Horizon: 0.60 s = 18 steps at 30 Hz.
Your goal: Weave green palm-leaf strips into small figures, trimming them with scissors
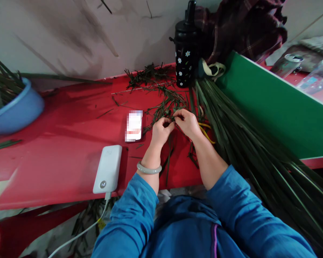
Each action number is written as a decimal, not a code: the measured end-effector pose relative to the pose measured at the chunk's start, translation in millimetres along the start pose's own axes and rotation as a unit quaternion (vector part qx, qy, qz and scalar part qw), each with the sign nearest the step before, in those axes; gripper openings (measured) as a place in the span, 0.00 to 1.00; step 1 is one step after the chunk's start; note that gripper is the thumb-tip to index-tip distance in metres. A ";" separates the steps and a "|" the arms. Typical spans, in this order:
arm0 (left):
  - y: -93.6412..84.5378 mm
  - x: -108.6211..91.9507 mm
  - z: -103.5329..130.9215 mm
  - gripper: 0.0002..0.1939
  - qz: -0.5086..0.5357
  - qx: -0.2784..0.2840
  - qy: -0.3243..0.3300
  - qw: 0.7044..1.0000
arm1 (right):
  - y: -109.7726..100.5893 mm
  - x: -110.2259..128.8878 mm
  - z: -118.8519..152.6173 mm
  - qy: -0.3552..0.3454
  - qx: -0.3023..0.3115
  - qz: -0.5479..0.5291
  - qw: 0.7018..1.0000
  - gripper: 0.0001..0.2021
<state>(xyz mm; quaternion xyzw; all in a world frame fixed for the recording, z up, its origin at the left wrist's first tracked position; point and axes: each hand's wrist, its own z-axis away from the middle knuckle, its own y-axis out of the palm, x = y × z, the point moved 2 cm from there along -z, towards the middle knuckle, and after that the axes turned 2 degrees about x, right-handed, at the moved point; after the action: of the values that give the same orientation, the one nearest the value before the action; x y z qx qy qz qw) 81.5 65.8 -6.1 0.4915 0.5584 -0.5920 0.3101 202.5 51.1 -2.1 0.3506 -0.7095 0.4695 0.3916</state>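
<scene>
My left hand (159, 133), with a pale bangle at the wrist, is closed in a pinch over the red table. Facing it, my right hand (187, 124) pinches too, the fingertips of both hands nearly meeting. Between them is a small piece of dark green leaf strip (173, 119), mostly covered by the fingers. A narrow strip (169, 161) hangs or lies below the hands; which, I cannot tell. Just beyond them spreads a heap of leaf scraps (165, 102). Beside my right hand, a yellow loop (209, 138) shows partly under the long green leaves (231, 143).
A phone (134, 126) and a white power bank (107, 168) with a cable lie left on the red table (64, 143). At the back stands a black tumbler (184, 53). A blue basin (18, 107) holds leaves at far left. A green board (269, 107) rises at right.
</scene>
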 end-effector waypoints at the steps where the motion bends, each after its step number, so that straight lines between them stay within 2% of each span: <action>1: 0.2 0.7 -0.2 0.04 -0.005 -0.003 -0.001 1.000 | 0.7 0.0 0.0 0.000 0.006 0.002 1.000 0.08; 5: 0.7 1.7 -0.6 0.01 -0.012 -0.003 -0.001 1.000 | 1.9 -0.7 -0.7 0.004 0.009 0.005 1.000 0.08; 12: 0.0 -2.1 0.4 0.03 0.033 0.018 0.004 0.999 | -1.0 -4.1 -1.7 0.022 -0.031 -0.012 0.999 0.08; 18: 0.8 0.2 -0.7 0.03 0.019 -0.007 -0.026 0.999 | 2.9 -3.0 -0.7 0.012 -0.007 -0.036 0.999 0.09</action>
<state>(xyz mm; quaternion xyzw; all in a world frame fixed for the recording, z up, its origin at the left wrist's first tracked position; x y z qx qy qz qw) 82.3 66.4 -6.5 0.4842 0.5447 -0.5945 0.3397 201.5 53.1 -5.7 0.3671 -0.6950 0.4541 0.4196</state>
